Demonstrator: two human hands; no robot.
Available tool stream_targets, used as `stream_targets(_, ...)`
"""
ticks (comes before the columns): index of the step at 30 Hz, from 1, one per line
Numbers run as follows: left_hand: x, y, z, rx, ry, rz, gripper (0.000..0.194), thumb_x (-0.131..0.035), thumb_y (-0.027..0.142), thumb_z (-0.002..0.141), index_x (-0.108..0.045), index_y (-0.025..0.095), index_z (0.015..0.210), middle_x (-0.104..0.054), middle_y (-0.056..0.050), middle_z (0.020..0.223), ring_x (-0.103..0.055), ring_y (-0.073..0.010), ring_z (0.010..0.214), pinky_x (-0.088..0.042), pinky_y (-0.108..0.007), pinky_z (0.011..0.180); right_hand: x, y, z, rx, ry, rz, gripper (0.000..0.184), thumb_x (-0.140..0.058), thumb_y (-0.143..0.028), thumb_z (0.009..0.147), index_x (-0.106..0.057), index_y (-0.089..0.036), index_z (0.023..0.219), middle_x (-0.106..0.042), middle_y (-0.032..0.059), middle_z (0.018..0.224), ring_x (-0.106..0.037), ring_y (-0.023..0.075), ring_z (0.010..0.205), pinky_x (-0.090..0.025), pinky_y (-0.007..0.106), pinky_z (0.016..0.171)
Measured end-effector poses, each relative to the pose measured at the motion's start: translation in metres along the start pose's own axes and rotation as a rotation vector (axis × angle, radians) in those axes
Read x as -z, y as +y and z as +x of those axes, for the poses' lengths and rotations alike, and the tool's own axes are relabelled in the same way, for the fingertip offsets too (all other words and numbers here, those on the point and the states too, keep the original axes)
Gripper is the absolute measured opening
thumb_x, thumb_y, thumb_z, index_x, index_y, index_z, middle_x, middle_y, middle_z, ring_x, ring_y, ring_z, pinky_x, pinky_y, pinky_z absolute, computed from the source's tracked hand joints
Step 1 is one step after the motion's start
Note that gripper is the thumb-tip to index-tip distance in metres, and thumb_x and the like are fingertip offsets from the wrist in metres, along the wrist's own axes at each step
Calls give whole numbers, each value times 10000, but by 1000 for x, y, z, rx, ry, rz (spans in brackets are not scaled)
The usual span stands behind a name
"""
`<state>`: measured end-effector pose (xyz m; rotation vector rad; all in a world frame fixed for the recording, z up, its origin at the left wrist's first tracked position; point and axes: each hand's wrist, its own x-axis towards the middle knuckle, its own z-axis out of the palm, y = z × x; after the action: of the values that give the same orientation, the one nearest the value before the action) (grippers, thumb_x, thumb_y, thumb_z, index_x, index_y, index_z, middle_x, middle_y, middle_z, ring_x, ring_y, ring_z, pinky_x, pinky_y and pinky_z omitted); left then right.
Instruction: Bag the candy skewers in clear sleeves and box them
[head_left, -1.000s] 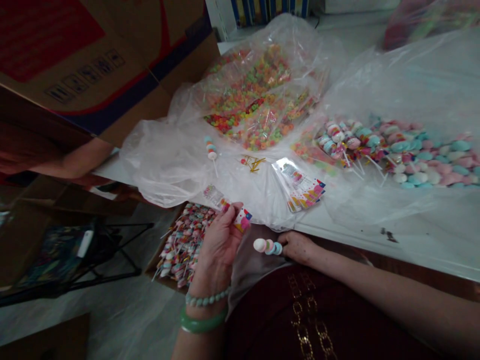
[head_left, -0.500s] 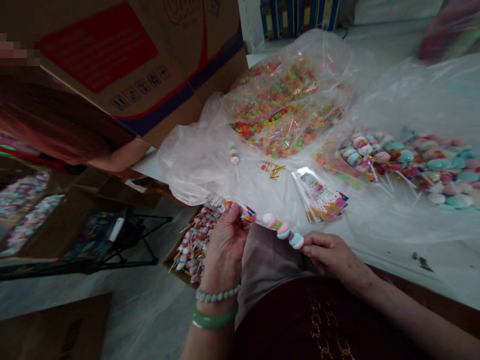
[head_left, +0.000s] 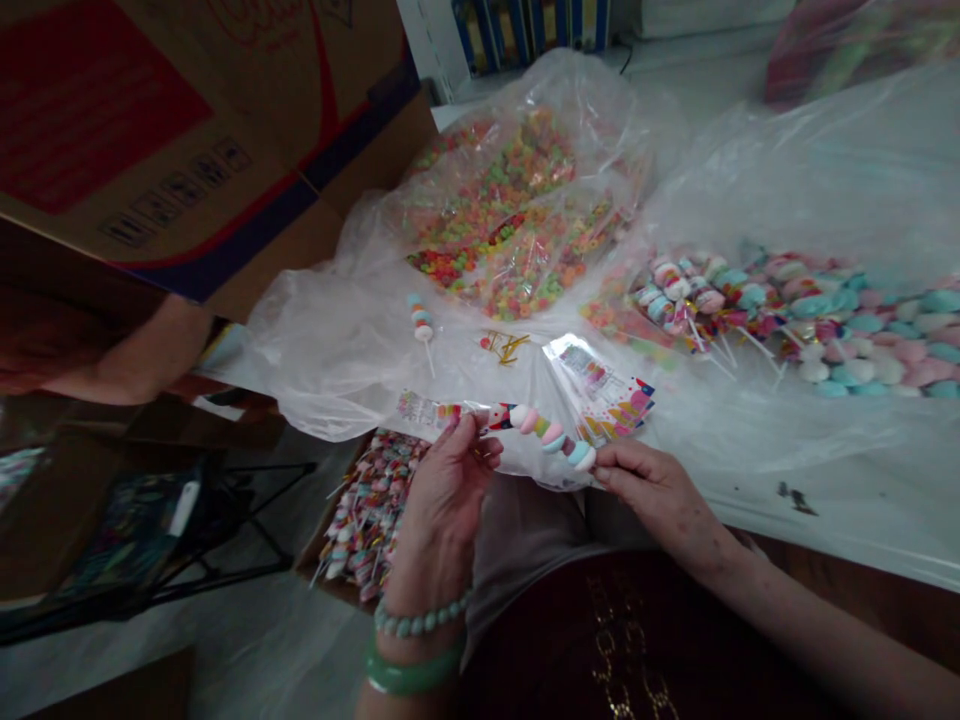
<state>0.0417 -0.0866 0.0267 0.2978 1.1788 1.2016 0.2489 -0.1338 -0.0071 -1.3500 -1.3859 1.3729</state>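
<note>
Pinching the candy skewer (head_left: 553, 435) at its four o'clock end, the right hand (head_left: 660, 495) is keeping a closed grip in the head view, with the stick itself hidden. The skewer's long axis is running toward ten o'clock, its white tip meeting the printed end of a clear wrapper (head_left: 424, 408); whether the tip is sitting inside, one cannot tell. The left hand (head_left: 450, 480) is gripping that wrapper between thumb and fingers, lying nearer the tip. Both are hovering by the near edge of the plastic-covered table (head_left: 862, 515). From the skewer, fanned wrappers (head_left: 600, 385) are lying close at one o'clock, gold ties (head_left: 508, 348) farther at eleven, and a boxful of wrapped skewers (head_left: 367, 520) is standing below, toward eight.
</note>
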Motion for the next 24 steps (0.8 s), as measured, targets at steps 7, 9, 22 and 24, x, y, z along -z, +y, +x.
stream_targets(7,3,6,1,207,60,-273,300,-466,229,933,-661,152,719,-698,-53,736,-659,-182,730,-537,-335,671,3,-3,-7,85,115,-9,163,-526,-243,822,-663,-192,750,-612,8,756,-544,163,756,-391,275,700)
stream_targets(9,2,7,0,198,62,-301,300,-470,214,931,-661,148,709,-699,-48,725,-664,-179,749,-542,-354,725,3,-3,-7,148,119,-27,154,-525,-218,832,-666,-194,776,-626,13,781,-554,164,773,-398,279,716)
stream_targets(22,1,8,-4,198,-65,-304,365,-372,197,963,-684,126,787,-722,-86,841,-676,-213,901,-513,-451,914,2,1,-9,334,144,-219,172,-498,-146,876,-647,-187,801,-630,49,830,-575,183,808,-429,306,753)
stream_targets(24,0,7,-4,185,-33,-286,350,-388,182,956,-681,129,773,-723,-80,826,-682,-209,880,-523,-439,901,2,1,-10,349,150,-263,176,-494,-147,885,-649,-185,811,-621,52,824,-574,180,792,-433,305,744)
